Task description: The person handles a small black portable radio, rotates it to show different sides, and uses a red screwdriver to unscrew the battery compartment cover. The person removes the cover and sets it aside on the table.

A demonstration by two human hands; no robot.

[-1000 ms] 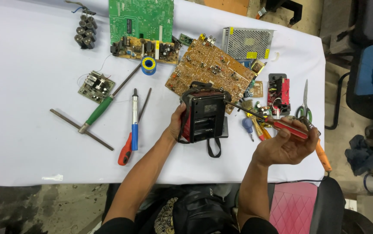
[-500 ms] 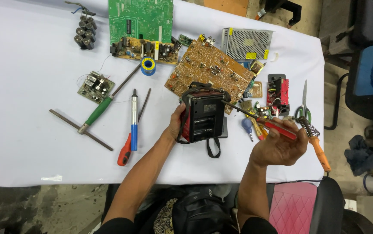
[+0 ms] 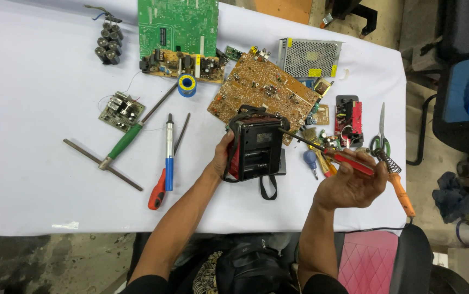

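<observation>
Counter [image 3: 38,207], left part: one capacitor cluster [image 3: 108,48], one small board [image 3: 121,111], one T-wrench [image 3: 102,164], three drivers: green [image 3: 131,136], blue [image 3: 168,158], red [image 3: 161,185]. Centre: one green board [image 3: 178,24], one solder spool [image 3: 186,85], one brown board [image 3: 261,92]. Left hand [image 3: 222,158] is closed around the side of the black case [image 3: 256,149], holding it upright just above the counter. Right hand [image 3: 348,185] is curled shut on a red-handled screwdriver [image 3: 348,161], tip at the case's upper right edge. In my judgement, the case should be gripped firmly and the tip seated squarely before turning. Right part: one mesh box [image 3: 309,57], one pair of scissors [image 3: 381,136], one soldering iron [image 3: 397,188].
</observation>
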